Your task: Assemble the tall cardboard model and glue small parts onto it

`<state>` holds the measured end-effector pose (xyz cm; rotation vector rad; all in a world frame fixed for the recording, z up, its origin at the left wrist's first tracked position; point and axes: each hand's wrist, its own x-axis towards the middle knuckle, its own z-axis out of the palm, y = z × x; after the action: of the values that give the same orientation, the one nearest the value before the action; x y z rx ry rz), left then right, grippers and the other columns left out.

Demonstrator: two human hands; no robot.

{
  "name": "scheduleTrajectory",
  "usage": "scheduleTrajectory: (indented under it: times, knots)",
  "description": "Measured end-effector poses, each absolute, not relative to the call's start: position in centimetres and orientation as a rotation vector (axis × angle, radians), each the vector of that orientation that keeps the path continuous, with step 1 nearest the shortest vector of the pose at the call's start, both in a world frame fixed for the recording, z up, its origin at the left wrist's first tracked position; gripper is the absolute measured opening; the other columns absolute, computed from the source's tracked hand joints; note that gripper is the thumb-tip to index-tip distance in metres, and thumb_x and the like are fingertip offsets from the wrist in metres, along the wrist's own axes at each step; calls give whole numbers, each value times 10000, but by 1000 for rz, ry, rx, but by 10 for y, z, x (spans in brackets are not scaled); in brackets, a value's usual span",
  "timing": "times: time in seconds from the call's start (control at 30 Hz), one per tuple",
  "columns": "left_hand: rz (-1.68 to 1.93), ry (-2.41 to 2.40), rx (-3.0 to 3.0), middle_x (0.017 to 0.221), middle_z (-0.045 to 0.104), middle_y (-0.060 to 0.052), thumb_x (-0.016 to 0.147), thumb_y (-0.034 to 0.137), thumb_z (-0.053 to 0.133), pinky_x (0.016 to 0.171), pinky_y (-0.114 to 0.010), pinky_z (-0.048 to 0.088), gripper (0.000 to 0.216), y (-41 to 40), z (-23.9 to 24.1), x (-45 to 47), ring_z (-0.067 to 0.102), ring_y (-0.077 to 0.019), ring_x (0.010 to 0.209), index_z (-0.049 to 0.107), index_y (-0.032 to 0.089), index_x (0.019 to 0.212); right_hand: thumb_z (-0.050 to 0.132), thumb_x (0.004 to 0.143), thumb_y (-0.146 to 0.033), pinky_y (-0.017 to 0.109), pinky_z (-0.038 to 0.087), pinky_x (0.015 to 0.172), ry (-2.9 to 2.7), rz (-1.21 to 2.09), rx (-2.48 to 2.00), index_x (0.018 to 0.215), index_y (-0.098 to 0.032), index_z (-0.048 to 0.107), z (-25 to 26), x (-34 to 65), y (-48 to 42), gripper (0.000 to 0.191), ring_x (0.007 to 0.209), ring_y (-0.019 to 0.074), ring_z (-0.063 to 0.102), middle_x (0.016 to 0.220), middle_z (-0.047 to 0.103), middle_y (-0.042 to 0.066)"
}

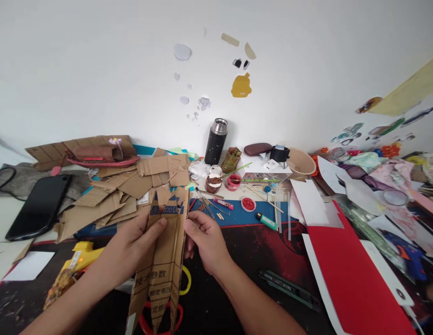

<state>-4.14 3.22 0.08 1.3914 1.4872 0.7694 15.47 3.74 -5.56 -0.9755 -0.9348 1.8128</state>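
I hold a long folded cardboard piece point(164, 265) with blue and brown print upright over the dark desk mat. My left hand point(132, 244) grips its left side, thumb pressed on the front near the top. My right hand point(206, 239) pinches its right edge, fingers curled. The piece's pointed top ends sit in front of a heap of cardboard scraps point(122, 190).
A yellow glue gun point(82, 256) lies left, a black phone point(40, 204) further left. Paint pots point(233, 182), a black flask point(216, 141), sticks, a green marker point(266, 221) and a bowl point(301, 163) stand behind. Red paper point(352, 274) and a utility knife point(289, 289) lie right; scissors handles point(160, 321) below.
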Motion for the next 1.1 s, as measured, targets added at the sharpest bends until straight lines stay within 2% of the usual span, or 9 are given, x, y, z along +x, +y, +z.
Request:
scheduleTrajectory:
  times: [0.17, 0.33, 0.5, 0.67, 0.83, 1.1]
  knots:
    - [732, 1473, 1416, 1028, 891, -95, 955, 754, 604, 895, -434, 679, 569, 31, -4, -42, 833, -346, 966, 765, 223, 1079, 850, 804, -880, 220, 365, 396, -1019, 1772, -984, 1011, -218, 703, -55, 153, 36, 709, 377, 119, 494, 479, 543, -95]
    - [704, 1566, 1613, 1061, 883, -108, 999, 689, 495, 880, -427, 660, 551, 31, -1, -40, 833, -343, 967, 758, 221, 1124, 710, 916, -908, 229, 357, 402, -1171, 1639, -1060, 794, -230, 638, -54, 152, 34, 692, 370, 112, 462, 441, 457, -85]
    - [680, 1626, 1724, 1038, 891, -94, 1000, 630, 450, 878, -418, 646, 523, 28, 7, -37, 839, -350, 981, 773, 242, 1139, 700, 888, -951, 238, 333, 368, -1210, 1622, -1074, 756, -247, 609, -52, 152, 33, 722, 347, 117, 431, 430, 409, -93]
    - [698, 1629, 1746, 941, 872, -80, 1011, 615, 452, 793, -395, 638, 488, 24, 14, -36, 815, -326, 846, 771, 250, 1075, 721, 843, -978, 238, 304, 358, -1208, 1635, -1045, 743, -251, 604, -48, 154, 32, 743, 332, 111, 406, 417, 415, -95]
    - [712, 1595, 1808, 929, 864, -59, 1029, 594, 452, 779, -365, 627, 452, 21, 19, -36, 813, -304, 829, 754, 264, 1087, 729, 855, -960, 239, 253, 359, -1222, 1637, -1033, 750, -246, 607, -43, 156, 31, 733, 330, 105, 406, 422, 432, -91]
    - [706, 1612, 1895, 807, 817, -56, 1043, 544, 438, 692, -349, 590, 414, 21, 22, -31, 767, -293, 721, 740, 261, 1043, 736, 906, -879, 236, 245, 368, -1237, 1615, -1046, 741, -248, 588, -38, 156, 30, 669, 336, 103, 409, 434, 442, -88]
